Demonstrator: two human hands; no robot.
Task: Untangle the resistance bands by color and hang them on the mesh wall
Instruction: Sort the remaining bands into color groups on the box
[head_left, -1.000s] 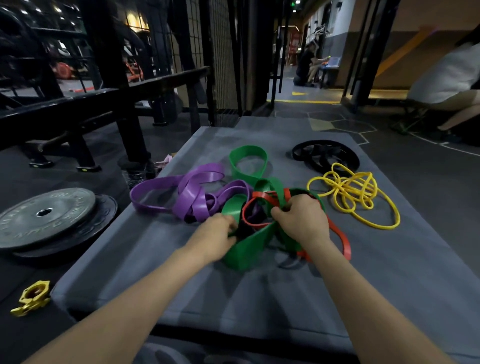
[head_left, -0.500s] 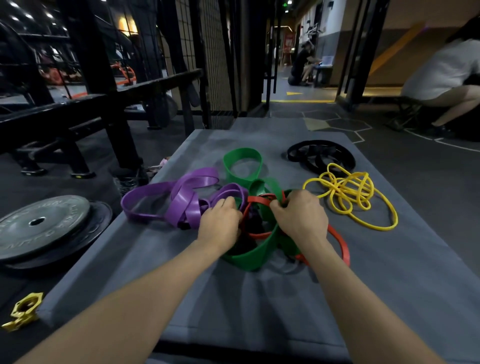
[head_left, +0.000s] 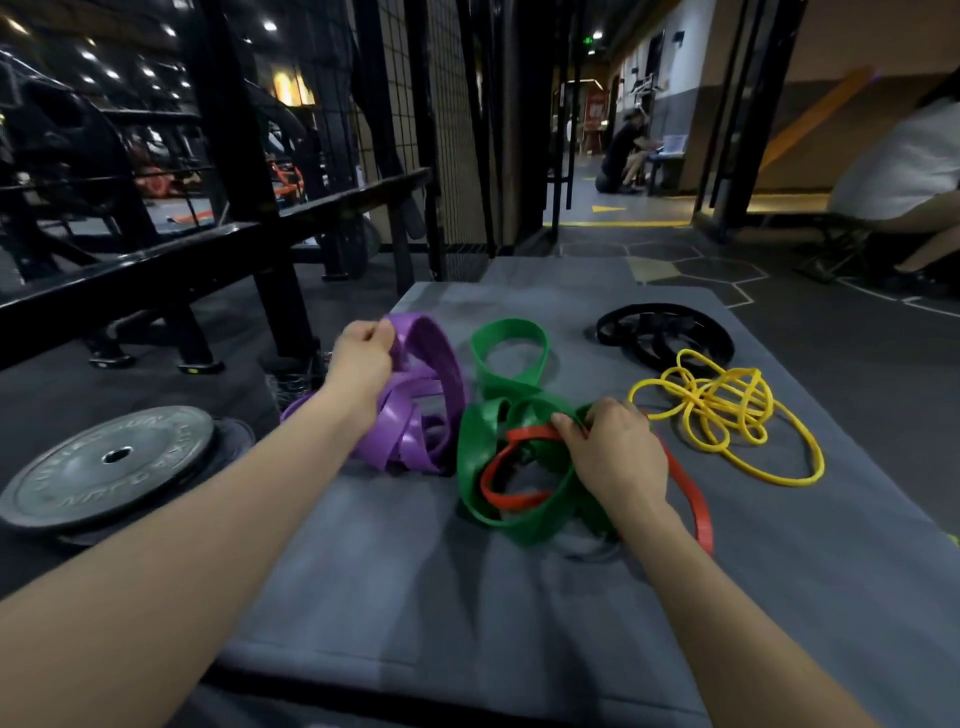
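hands: left (head_left: 358, 358) grips purple bands (head_left: 415, 410), right (head_left: 615, 457) green (head_left: 483, 457).

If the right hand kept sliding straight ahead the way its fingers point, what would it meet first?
The right hand points up and left across the mat. It already pinches the red band; just beyond its fingertips lie the green band's coils, probably met first, though depth is uncertain.

Five colours of resistance band are lying on one grey mat (head_left: 519, 623): one purple band (head_left: 415, 415), coiled over itself, one green band (head_left: 498, 499), one red band (head_left: 691, 499), one thin yellow band (head_left: 727, 410) and one black band (head_left: 660, 338). Whether each colour is a single loop cannot be told. Two hands are showing, one left hand (head_left: 361, 358) and one right hand (head_left: 615, 452). Two stacked weight plates (head_left: 104, 462) are sitting left of the mat.
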